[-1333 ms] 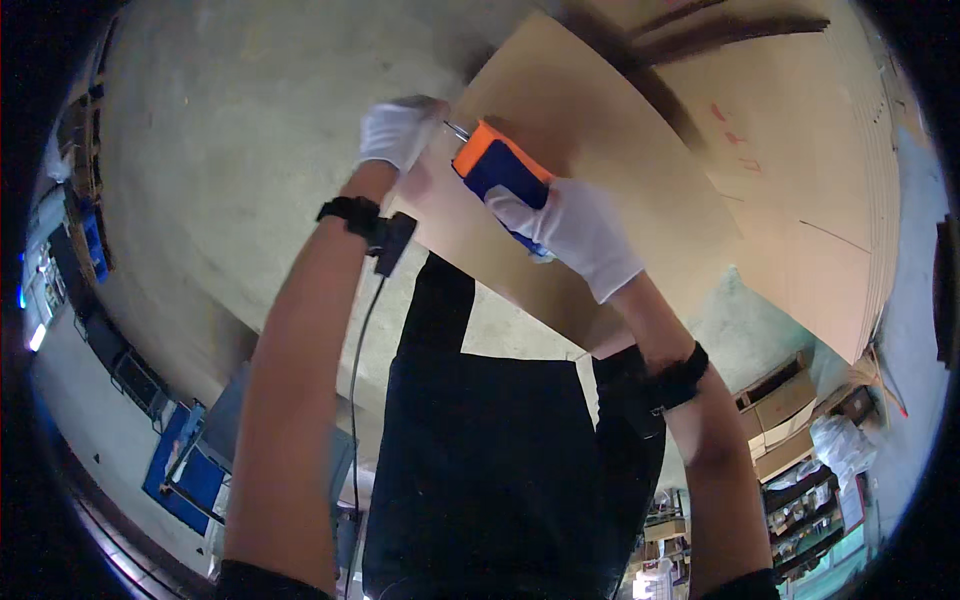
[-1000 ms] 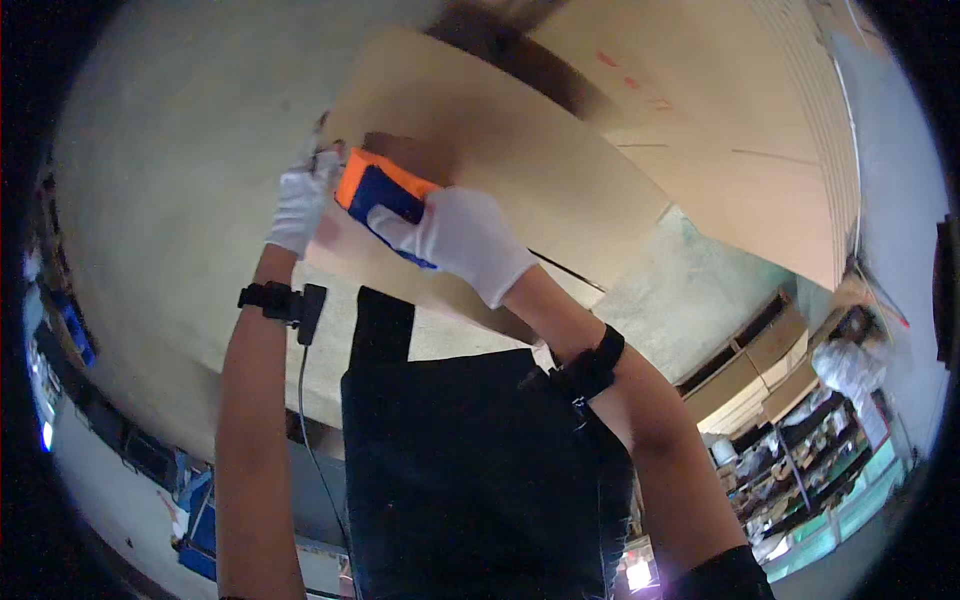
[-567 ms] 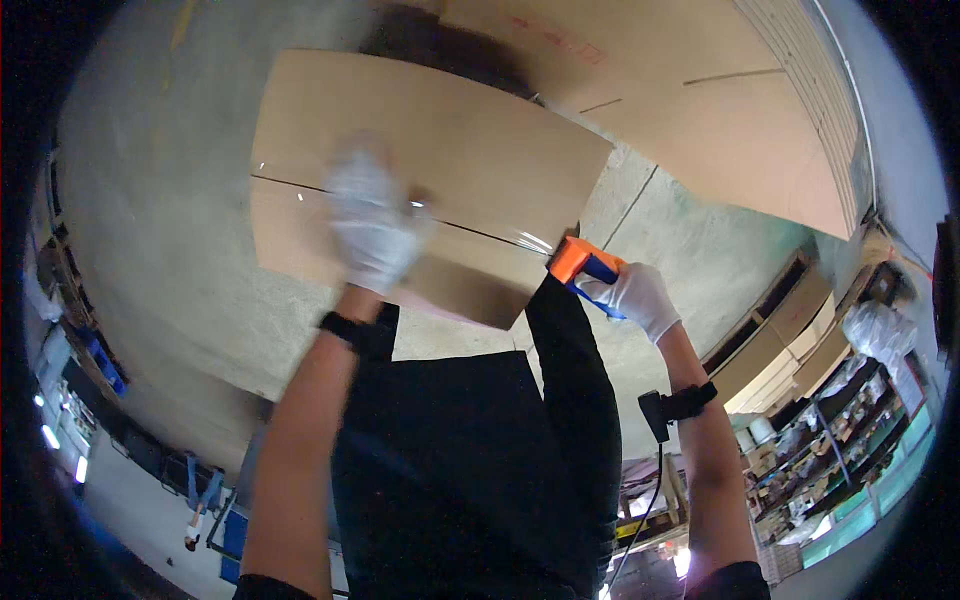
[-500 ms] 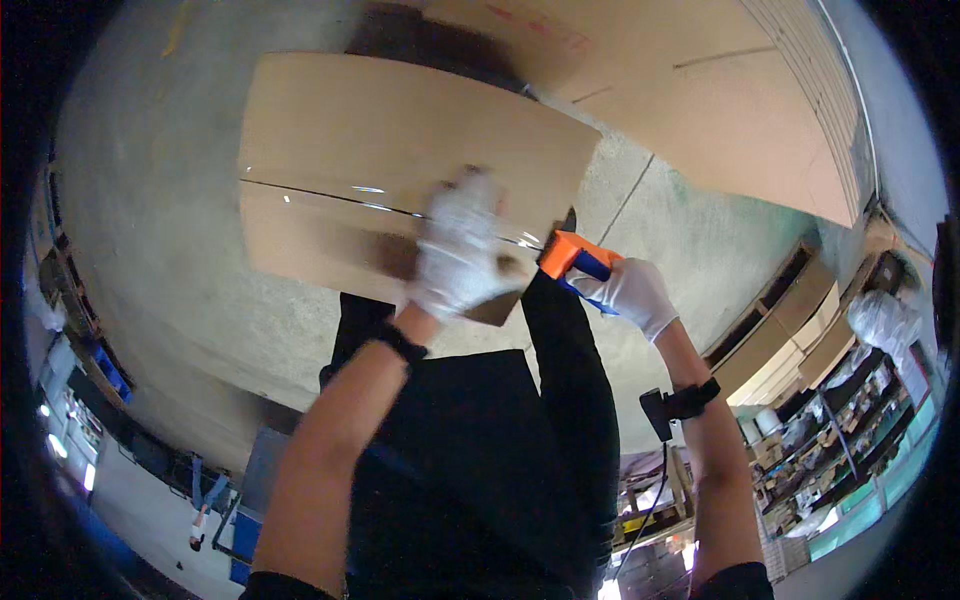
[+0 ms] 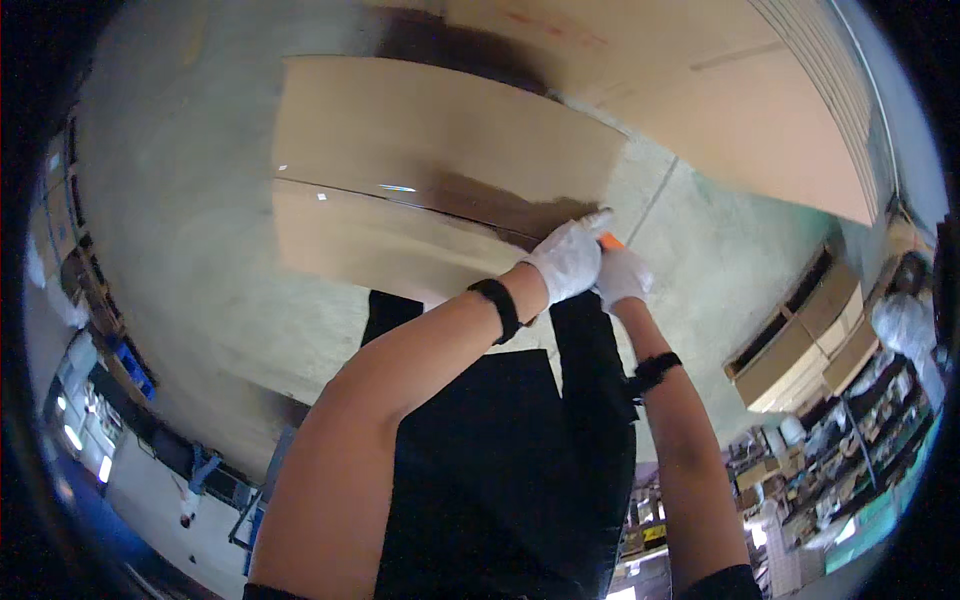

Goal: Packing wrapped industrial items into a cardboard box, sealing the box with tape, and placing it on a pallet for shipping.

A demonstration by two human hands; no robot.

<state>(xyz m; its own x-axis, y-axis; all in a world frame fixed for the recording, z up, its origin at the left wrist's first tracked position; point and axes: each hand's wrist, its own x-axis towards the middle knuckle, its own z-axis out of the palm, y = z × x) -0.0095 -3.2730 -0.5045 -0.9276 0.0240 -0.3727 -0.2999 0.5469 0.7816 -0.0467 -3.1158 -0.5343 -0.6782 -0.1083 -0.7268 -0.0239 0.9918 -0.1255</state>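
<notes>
A brown cardboard box lies in front of me, its flaps meeting along a lengthwise seam with shiny clear tape on it. My left hand, in a white glove, is at the box's right end; one finger stretches out, while the others are partly hidden. Close beside it, my gloved right hand is closed around a tape dispenser. Only a bit of the orange tape dispenser shows between the hands; its blue handle, seen earlier, is hidden. Whether the left hand touches the dispenser is unclear.
Large flat cardboard sheets are stacked at the far right. More folded cardboard lies on the floor to the right, near cluttered shelves. Concrete floor stretches to the left. Another person is far off at lower left.
My left hand has slid right along the seam to the box's right end, beside my right hand. The dispenser has become mostly hidden. The whole view has shifted slightly.
</notes>
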